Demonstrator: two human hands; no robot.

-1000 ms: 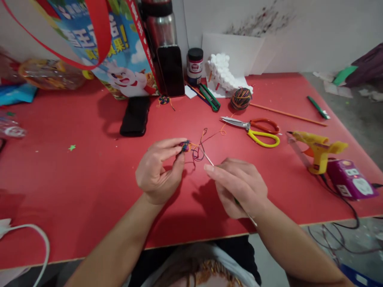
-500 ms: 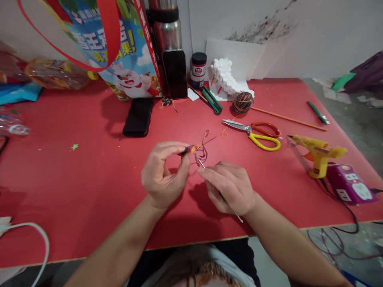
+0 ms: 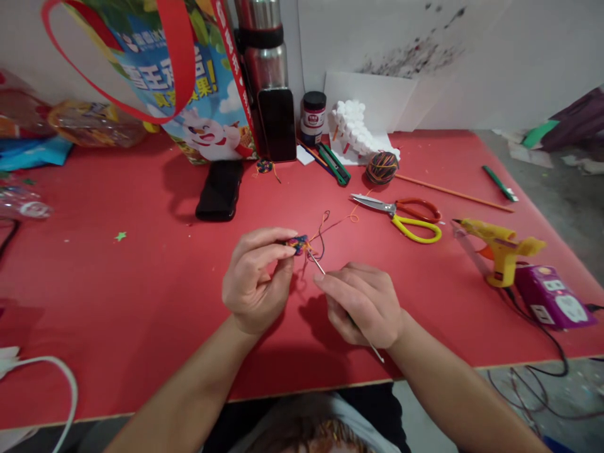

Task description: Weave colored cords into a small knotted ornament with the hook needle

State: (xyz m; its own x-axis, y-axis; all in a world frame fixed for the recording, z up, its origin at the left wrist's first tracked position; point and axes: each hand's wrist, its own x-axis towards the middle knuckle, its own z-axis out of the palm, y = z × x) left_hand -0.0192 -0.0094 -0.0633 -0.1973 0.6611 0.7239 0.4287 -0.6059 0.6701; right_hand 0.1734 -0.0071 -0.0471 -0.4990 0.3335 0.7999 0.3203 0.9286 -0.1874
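Head view: our left hand's fingers pinch a small multicolour crochet piece above the worktop; crocheted disc beyond looks done. Crochet hook tip's at the piece's edge, gripped by our right hand's fingers. Strand leads toward yarn ball, seemingly uncut; we'd judge it part-worked, stitching left.

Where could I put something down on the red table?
There's open red table between the green star and the left hand, and another patch between the right hand and the glue gun, nearer than the scissors. It's crowded along the back, from the bag past the bottle and jar to the yarn ball.
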